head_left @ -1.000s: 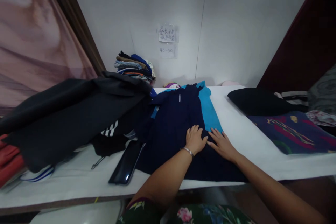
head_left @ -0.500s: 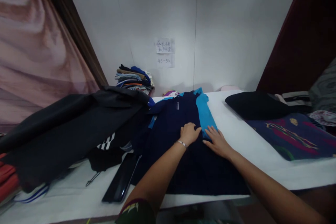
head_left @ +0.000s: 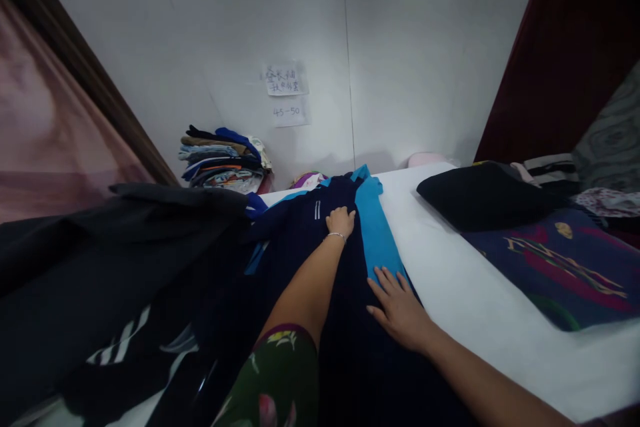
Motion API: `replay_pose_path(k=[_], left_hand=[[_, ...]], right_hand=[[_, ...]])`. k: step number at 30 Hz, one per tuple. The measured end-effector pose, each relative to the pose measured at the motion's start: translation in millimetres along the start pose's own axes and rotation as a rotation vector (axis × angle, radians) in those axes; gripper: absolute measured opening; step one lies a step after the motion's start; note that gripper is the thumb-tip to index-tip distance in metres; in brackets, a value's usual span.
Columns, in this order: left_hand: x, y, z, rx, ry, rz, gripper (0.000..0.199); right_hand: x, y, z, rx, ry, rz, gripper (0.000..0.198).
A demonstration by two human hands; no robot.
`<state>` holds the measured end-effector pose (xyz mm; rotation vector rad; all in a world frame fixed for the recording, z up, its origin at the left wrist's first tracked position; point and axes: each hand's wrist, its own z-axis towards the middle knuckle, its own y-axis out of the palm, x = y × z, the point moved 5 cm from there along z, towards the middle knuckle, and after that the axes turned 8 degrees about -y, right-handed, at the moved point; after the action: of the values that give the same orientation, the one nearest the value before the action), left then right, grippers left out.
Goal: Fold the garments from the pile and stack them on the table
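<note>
A navy shirt [head_left: 295, 260] with light-blue parts and two small white bars on the chest lies spread on the white table, its collar end towards the wall. My left hand [head_left: 341, 221], a silver bracelet on its wrist, is closed on the upper front of the shirt with its fingers curled down into the cloth. The light-blue sleeve [head_left: 377, 230] runs down the shirt's right side. Flat on the sleeve's lower end and the navy cloth beside it rests my right hand [head_left: 397, 307], fingers spread.
Dark grey garments [head_left: 125, 240] heap up at the left, over a black piece with white stripes [head_left: 123, 340]. A folded clothes stack [head_left: 225, 160] stands by the wall. On the right lie a black folded garment [head_left: 485, 197] and a patterned navy one [head_left: 565, 260]. Paper notes [head_left: 287, 93] hang on the wall.
My left hand has moved up the shirt towards its collar and curled tighter. My right hand stays at the light-blue sleeve's lower end, fingers spread. The view has shifted forward and right.
</note>
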<state>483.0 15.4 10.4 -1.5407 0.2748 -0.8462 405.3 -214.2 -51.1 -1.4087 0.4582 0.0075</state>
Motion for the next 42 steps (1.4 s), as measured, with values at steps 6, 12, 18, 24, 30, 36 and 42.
replay_pose_path(k=[6,12,18,24,30,36,42], left_hand=[[16,23,50,-0.032,-0.083,0.003,0.039],[-6,35,63,-0.016,-0.167,-0.006,0.026],[-16,36,65,-0.045,-0.2,-0.017,0.023],[2,7,45,0.033,-0.077,-0.022,0.041],[15,43,-4,-0.108,0.38,0.094,0.057],[10,52,-3,-0.284,0.262,0.114,0.061],[21,14,-40,-0.125,0.296,0.058,0.049]], right_hand=[[-1,0,-2,0.005,-0.023,0.05,0.063],[-2,2,-1,-0.023,-0.006,0.078,0.062],[-2,2,-1,-0.007,-0.012,0.088,0.061],[-1,2,0,-0.016,-0.014,0.091,0.063],[-2,0,1,-0.011,-0.02,0.079,0.063],[-2,-2,2,0.0,-0.015,0.074,0.063],[-3,-4,3,0.006,-0.017,0.088,0.063]])
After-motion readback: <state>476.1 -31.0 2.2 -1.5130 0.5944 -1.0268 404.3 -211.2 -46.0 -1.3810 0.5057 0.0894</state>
